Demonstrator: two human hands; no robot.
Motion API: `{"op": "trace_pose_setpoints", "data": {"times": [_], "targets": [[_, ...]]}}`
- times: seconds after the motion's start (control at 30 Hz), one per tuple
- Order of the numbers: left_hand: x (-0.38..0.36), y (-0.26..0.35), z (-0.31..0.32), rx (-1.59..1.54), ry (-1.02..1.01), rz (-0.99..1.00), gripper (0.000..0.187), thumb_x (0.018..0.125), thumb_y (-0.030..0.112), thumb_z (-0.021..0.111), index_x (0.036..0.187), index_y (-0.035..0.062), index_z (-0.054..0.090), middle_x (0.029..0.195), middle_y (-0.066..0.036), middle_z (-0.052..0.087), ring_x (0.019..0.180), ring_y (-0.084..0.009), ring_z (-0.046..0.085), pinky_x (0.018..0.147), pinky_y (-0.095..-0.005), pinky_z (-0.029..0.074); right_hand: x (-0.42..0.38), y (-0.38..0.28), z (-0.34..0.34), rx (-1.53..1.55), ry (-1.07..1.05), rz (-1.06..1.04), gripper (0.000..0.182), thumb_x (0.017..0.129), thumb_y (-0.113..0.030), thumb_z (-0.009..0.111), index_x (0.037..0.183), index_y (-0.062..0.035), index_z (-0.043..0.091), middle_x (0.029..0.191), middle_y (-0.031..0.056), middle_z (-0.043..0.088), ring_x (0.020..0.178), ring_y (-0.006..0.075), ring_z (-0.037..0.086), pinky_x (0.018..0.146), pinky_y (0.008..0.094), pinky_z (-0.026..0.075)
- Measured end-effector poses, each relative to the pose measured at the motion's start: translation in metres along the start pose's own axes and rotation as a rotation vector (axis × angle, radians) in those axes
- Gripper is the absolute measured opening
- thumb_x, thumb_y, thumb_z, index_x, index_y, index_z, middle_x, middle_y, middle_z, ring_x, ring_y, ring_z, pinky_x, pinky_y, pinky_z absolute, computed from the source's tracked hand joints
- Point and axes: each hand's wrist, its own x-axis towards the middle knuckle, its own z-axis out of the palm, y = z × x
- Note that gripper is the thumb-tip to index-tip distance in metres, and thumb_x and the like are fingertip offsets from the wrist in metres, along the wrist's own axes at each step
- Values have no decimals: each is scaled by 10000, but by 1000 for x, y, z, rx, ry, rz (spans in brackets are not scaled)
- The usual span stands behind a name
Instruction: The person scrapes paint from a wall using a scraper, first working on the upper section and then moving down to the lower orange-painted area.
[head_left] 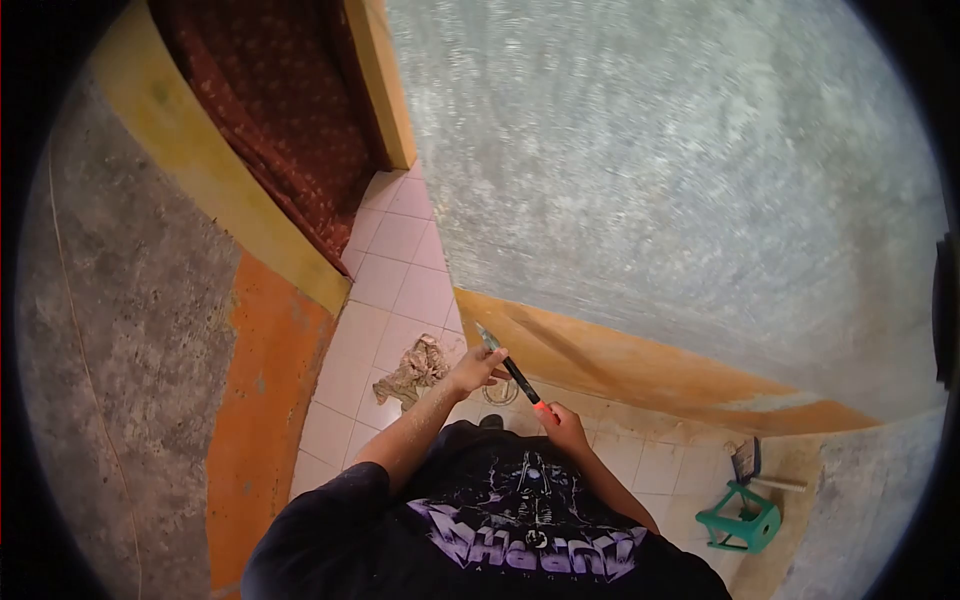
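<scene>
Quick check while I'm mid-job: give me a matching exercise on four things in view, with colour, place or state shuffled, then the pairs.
Things:
1. Stool
2. Cloth
3. Curtain
4. Long tool

Descriptions:
A. Dark red, hanging
B. Gripped at its orange-red end by the right hand
C. Green
D. Crumpled on the floor tiles

Pairs: 1-C, 2-D, 3-A, 4-B

A black short-sleeved T-shirt (pixel 470 502) carries jagged purple lettering (pixel 530 550) (and a pale drawing (pixel 535 490)).
</scene>
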Motion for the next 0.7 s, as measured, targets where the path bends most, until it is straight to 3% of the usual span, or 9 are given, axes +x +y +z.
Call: {"op": "trace_pose_setpoints", "data": {"times": [0.07,0.17,0.27,0.37,0.47,0.57,0.7], "targets": [[4,-7,15,20,-53,-6,494,1002,459,539,1252,33,536,1147,-83,646,939,-195,706,805,-374,509,-22,-2,-16,-30,6,21,395,893,-407,692,786,-42,583,623,72,517,576,181,473,574,349,416],[8,-9,44,92,-118,-2,486,1000,452,546,1230,23,551,1125,-87,651,929,-186,704,793,-361,507,-47,4,-31,-46,76,47,404,856,-415,726,804,-38,589,634,98,549,586,207,516,590,360,437],[11,-6,82,176,-200,8,464,995,455,555,1192,36,584,1100,-88,662,944,-181,684,810,-357,528,-72,23,-47,-47,124,83,441,845,-472,706,840,-42,608,694,170,624,651,335,618,625,418,476],[3,-6,133,219,-250,25,465,994,458,557,1183,35,596,1085,-89,667,938,-177,682,810,-349,528,-110,43,-65,-22,196,123,436,844,-468,709,851,-41,619,695,169,626,650,334,618,626,415,478],[-16,-5,195,291,-333,27,471,1006,463,525,1200,39,592,1101,-57,671,954,-166,681,815,-346,497,-162,62,-85,58,298,181,399,844,-412,740,835,-30,624,653,113,585,596,221,538,602,357,447],[-28,-22,257,278,-385,27,506,997,468,543,1255,32,552,1170,-100,662,956,-189,676,832,-347,530,-217,83,-108,83,330,242,434,837,-454,725,860,-31,632,678,145,622,625,289,601,624,393,476],[-30,-46,322,290,-434,47,500,1012,465,510,1275,39,523,1188,-115,657,1006,-212,664,866,-382,526,-263,115,-127,148,423,257,423,845,-436,728,870,-23,639,670,122,616,618,246,585,620,373,471]]}}
